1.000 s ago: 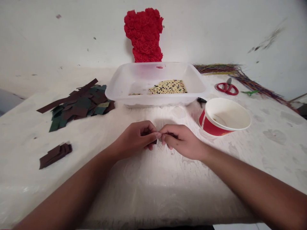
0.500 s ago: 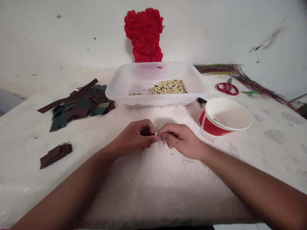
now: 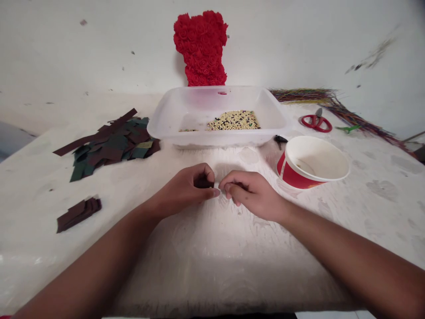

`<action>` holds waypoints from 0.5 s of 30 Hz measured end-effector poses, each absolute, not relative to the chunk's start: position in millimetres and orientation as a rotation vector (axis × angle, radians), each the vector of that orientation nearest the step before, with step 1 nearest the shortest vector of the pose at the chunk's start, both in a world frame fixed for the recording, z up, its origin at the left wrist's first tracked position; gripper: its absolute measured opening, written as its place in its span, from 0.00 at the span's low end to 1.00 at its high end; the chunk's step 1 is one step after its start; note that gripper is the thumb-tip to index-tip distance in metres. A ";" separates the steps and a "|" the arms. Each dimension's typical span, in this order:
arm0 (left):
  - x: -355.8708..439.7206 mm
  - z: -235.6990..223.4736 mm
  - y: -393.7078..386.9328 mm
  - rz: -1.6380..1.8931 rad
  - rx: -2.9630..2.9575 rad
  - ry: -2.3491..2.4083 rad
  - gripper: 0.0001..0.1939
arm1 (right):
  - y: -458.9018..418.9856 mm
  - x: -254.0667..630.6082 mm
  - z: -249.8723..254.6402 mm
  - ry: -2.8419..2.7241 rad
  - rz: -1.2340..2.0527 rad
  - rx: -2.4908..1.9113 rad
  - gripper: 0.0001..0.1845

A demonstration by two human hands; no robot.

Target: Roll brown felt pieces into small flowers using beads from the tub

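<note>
My left hand point(image 3: 187, 189) and my right hand point(image 3: 252, 192) meet fingertip to fingertip low over the white table point(image 3: 212, 248). Both are pinched shut. A small dark maroon piece point(image 3: 202, 183) shows inside the curled fingers of my left hand. What my right hand pinches is hidden by its fingers. Just beyond the hands stands a clear plastic tub point(image 3: 217, 116) holding a patch of small beads point(image 3: 234, 120).
A red and white paper bowl point(image 3: 312, 163) stands right of my hands. Dark green and maroon strips point(image 3: 111, 144) lie at the left, with a small maroon stack point(image 3: 78, 213) nearer. Red scissors point(image 3: 315, 122), coloured sticks point(image 3: 335, 108) and a red rose figure point(image 3: 202, 46) are behind.
My hands have barely shifted. The dark piece that hung below my left fingertips a second ago is now tucked inside the curl of the fingers.
</note>
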State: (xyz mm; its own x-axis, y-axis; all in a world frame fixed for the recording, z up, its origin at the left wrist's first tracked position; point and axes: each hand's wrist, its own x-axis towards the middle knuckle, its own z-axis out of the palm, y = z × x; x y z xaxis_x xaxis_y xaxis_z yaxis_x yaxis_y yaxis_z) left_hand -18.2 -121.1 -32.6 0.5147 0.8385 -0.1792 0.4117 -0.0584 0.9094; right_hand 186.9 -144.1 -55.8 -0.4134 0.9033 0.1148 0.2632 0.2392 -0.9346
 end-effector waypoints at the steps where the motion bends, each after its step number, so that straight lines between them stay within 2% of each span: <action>1: -18.0 -32.3 -121.3 0.492 1.657 1.070 0.11 | -144.1 187.0 -56.0 -1.829 1.184 -1.069 0.10; 15: -16.3 -30.8 -123.3 0.518 1.546 1.139 0.15 | -144.5 187.9 -56.8 -1.822 1.207 -1.068 0.10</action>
